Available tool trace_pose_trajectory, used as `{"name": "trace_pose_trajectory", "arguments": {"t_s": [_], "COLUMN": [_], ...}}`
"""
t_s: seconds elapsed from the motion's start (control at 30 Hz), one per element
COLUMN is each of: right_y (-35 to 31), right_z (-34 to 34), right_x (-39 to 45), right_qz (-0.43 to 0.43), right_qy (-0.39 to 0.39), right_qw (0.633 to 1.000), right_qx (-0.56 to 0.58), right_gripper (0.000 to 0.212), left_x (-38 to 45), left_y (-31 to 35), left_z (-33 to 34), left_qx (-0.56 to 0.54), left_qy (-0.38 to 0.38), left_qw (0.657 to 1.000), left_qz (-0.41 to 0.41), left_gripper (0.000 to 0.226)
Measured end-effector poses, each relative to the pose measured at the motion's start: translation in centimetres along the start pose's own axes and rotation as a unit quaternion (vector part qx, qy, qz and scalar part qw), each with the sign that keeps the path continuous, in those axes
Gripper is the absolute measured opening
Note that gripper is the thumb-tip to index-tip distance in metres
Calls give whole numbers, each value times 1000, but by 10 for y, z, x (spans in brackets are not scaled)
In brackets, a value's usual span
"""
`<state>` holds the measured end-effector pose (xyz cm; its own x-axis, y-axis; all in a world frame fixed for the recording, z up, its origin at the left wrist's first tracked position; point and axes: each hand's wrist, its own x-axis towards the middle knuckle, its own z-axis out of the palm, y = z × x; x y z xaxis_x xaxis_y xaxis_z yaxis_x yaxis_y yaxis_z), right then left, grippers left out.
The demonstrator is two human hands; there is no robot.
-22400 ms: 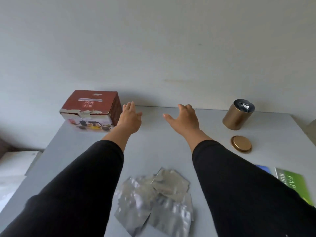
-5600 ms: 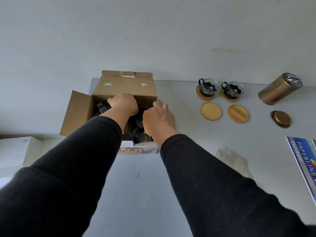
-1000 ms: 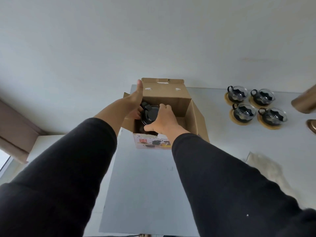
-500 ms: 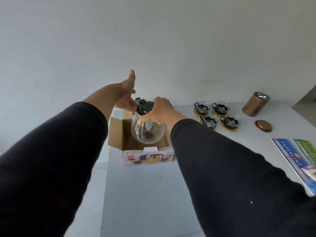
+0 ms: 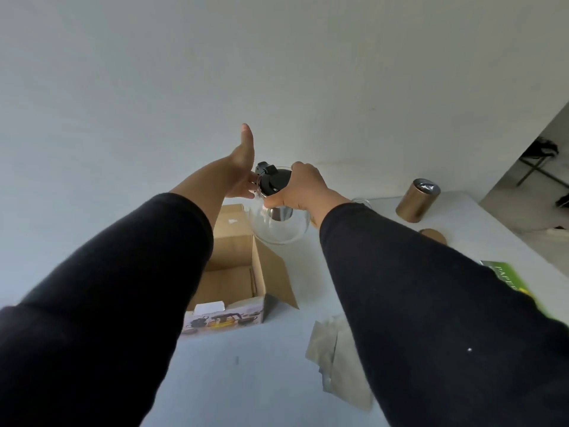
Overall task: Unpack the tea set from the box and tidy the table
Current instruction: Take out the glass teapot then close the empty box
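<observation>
A round glass teapot (image 5: pixel 278 224) with a black lid (image 5: pixel 272 180) hangs in the air above the far right corner of the open cardboard box (image 5: pixel 237 272). My right hand (image 5: pixel 303 189) grips it at the lid and neck. My left hand (image 5: pixel 238 167) touches its left side near the lid, thumb pointing up. The box stands open on the white table (image 5: pixel 246 371), and what shows of its inside is bare cardboard. My right arm hides the cups on their coasters; only a sliver of glass (image 5: pixel 360 201) shows.
A gold tin (image 5: pixel 417 200) stands open at the back right, its lid (image 5: pixel 434 235) lying in front of it. Foil packets (image 5: pixel 335 359) lie beside my right arm. A green paper pack (image 5: pixel 508 278) lies at the right table edge. A wall rises behind.
The teapot has come up out of the box and moved right, held by both hands. The view has swung right and tilted, so my right arm now covers the cups.
</observation>
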<state>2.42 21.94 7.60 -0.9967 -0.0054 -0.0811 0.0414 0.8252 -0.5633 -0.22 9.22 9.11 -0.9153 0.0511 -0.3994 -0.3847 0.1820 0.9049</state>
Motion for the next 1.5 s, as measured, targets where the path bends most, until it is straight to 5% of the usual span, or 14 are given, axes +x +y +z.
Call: {"name": "trace_pose_trajectory", "arguments": {"t_s": [0.57, 1.2, 1.4, 1.5], "right_y": [120, 142, 141, 135], "right_z": [61, 83, 78, 69], "right_x": [141, 170, 167, 160], "right_qz": [-14, -27, -37, -48], "right_qy": [-103, -107, -129, -101], "right_qw": [995, 994, 990, 992], "right_qx": [7, -12, -48, -66], "right_gripper": [86, 90, 119, 115], "left_x": [161, 184, 174, 163], "left_y": [-58, -73, -77, -76], "left_z": [69, 82, 82, 77], "left_qx": [-71, -93, -85, -75], "left_qy": [69, 84, 99, 125], "left_qw": [990, 987, 986, 985], "left_qz": [-100, -104, -100, -91], "left_gripper": [88, 81, 82, 84]}}
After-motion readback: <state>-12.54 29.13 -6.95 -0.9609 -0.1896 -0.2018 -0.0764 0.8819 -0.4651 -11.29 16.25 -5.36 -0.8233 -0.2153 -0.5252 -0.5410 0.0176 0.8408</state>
